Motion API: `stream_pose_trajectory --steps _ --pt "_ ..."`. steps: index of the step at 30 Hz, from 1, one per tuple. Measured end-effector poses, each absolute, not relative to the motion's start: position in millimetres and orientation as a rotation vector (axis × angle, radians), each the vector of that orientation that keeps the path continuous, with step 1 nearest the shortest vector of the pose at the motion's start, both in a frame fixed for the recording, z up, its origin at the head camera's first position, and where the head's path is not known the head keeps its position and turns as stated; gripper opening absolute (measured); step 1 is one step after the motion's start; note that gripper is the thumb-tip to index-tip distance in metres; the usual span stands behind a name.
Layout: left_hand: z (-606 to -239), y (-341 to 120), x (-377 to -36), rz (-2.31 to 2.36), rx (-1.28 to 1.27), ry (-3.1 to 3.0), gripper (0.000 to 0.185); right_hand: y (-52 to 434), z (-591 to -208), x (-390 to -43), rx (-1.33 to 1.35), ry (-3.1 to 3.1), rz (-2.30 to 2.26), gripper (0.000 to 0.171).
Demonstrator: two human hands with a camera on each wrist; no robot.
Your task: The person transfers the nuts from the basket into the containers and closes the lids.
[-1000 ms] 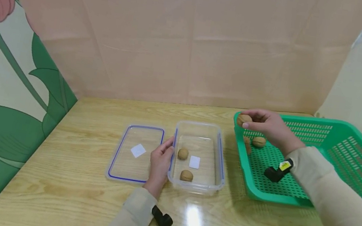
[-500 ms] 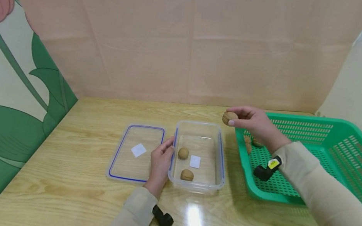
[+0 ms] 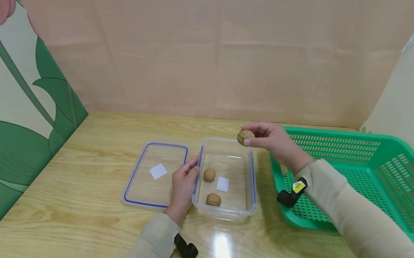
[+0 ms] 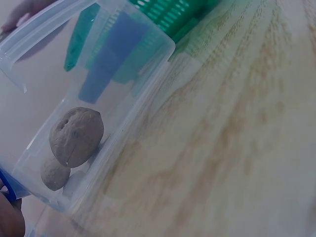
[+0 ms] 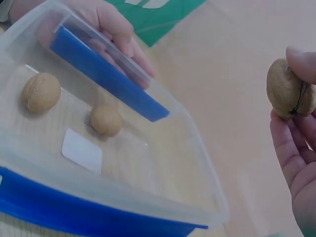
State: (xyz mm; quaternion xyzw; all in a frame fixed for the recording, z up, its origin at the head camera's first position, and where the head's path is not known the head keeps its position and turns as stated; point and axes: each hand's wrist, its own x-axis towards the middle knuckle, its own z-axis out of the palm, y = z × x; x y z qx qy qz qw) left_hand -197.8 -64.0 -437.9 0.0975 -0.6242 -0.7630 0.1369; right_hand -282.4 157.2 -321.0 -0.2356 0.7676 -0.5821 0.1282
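My right hand (image 3: 265,138) pinches a walnut (image 3: 245,137) in its fingertips, above the far right corner of a clear plastic container (image 3: 252,176) with blue trim. In the right wrist view the walnut (image 5: 288,90) sits between thumb and fingers, above the container (image 5: 187,148). Two walnuts (image 3: 209,175) (image 3: 214,199) lie inside the container beside a white label. My left hand (image 3: 184,183) rests against the container's left wall, fingers straight. The left wrist view shows the two walnuts (image 4: 75,136) (image 4: 54,174) through the clear wall.
The container's lid (image 3: 141,168), clear with a blue rim, lies flat to the left of my left hand. A green perforated basket (image 3: 391,156) stands at the right on the wooden table (image 3: 77,216). Paper walls close off the back and sides.
My right hand has carried the walnut leftward out of the green basket to above the container's far right corner. The left hand has stayed against the container.
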Motion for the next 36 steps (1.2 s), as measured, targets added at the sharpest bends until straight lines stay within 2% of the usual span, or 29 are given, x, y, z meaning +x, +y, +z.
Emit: stream_pose_trajectory --steps 24,36 --pt "-437 -63 -199 -2.194 0.254 -1.803 0.033 108 -333 -288 -0.587 2.335 -1.431 0.044" --pt "-430 -64 -195 -2.206 0.244 -1.83 0.034 88 -344 -295 -0.622 2.325 -1.314 0.049"
